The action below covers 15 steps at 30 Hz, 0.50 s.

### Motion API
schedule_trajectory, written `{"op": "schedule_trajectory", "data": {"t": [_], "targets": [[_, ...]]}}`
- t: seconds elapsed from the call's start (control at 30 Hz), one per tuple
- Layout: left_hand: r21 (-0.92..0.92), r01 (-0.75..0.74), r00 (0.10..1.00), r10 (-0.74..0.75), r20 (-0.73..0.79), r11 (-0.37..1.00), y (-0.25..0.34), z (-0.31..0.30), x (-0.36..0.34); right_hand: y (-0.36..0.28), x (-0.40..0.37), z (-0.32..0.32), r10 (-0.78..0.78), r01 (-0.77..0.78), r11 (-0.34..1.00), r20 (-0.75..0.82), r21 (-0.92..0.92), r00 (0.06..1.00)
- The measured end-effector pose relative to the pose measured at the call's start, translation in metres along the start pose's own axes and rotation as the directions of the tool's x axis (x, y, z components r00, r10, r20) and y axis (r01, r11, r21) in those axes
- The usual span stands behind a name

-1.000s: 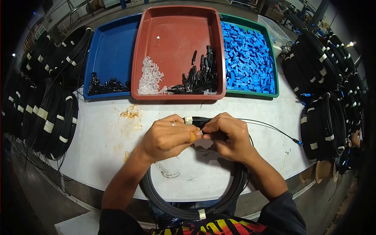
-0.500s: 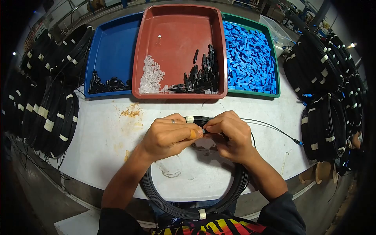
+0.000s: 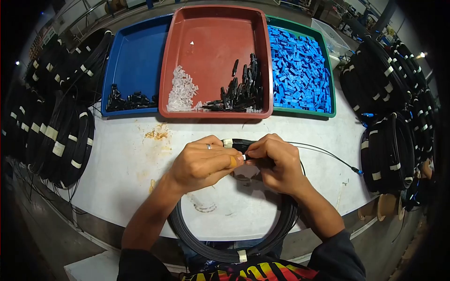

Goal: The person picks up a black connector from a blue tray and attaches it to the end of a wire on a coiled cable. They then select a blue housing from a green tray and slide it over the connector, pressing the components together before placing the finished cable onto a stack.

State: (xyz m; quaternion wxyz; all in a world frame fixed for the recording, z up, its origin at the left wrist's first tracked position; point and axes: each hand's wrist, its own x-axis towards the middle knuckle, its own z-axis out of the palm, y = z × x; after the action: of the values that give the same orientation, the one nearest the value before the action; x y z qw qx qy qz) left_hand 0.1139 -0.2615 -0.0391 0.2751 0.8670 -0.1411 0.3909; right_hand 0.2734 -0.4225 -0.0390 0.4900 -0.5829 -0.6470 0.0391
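Over the top of a black cable coil (image 3: pixel 183 232), my left hand (image 3: pixel 206 164) pinches a small white piece (image 3: pixel 244 157) between thumb and finger. My right hand (image 3: pixel 277 161) meets it at the fingertips, closed on a small dark part mostly hidden by the fingers. The coil rests on the table's front part, bound with pale tape at top and bottom. A cable end with a blue connector (image 3: pixel 358 171) lies to the right of my right hand.
Three trays stand behind: blue (image 3: pixel 136 61) with black parts, red (image 3: pixel 215 42) with white and black pieces, green (image 3: pixel 333 93) full of blue pieces. Taped cable coils flank the white table (image 3: pixel 112 154) at left (image 3: pixel 82 145) and right (image 3: pixel 389 154).
The white piece at my left fingertips shows brighter and a little more clearly. Both hands have barely shifted.
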Motion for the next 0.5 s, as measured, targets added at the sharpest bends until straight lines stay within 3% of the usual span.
{"op": "schedule_trajectory", "data": {"t": [0.07, 0.13, 0.2, 0.27, 0.4, 0.47, 0.5], "targets": [[-0.087, 0.122, 0.992, -0.125, -0.033, 0.989, 0.0018, 0.0015, 0.0001, -0.0033, 0.003, -0.0016, -0.077, 0.074, 0.993, -0.03, -0.096, 0.997], [-0.086, 0.111, 0.993, -0.114, -0.033, 0.99, 0.0016, 0.0023, 0.0002, -0.0039, 0.0047, -0.0034, -0.311, 0.299, 0.923, -0.01, -0.243, 0.95], [-0.084, 0.1, 0.994, -0.102, -0.031, 0.991, 0.002, 0.0015, 0.0013, -0.0018, 0.0018, -0.003, -0.271, 0.265, 0.939, 0.003, -0.22, 0.962], [0.029, -0.014, 0.998, 0.012, 0.06, 0.999, 0.003, 0.0002, 0.0037, 0.0026, -0.0027, -0.0038, 0.003, -0.005, 1.0, 0.075, 0.025, 0.997], [-0.009, 0.022, 0.998, -0.021, 0.062, 1.0, 0.0004, -0.0012, 0.0, -0.0032, 0.002, -0.0012, 0.005, -0.004, 1.0, 0.073, -0.022, 0.997], [-0.083, 0.113, 0.993, -0.114, -0.008, 0.99, 0.0015, 0.0004, -0.0006, -0.0064, 0.0046, 0.0024, -0.16, 0.153, 0.982, -0.053, -0.113, 0.986], [-0.083, 0.114, 0.993, -0.115, -0.009, 0.99, 0.0015, 0.0009, -0.0005, -0.0069, 0.005, 0.0015, -0.16, 0.154, 0.982, -0.052, -0.112, 0.986]]}}
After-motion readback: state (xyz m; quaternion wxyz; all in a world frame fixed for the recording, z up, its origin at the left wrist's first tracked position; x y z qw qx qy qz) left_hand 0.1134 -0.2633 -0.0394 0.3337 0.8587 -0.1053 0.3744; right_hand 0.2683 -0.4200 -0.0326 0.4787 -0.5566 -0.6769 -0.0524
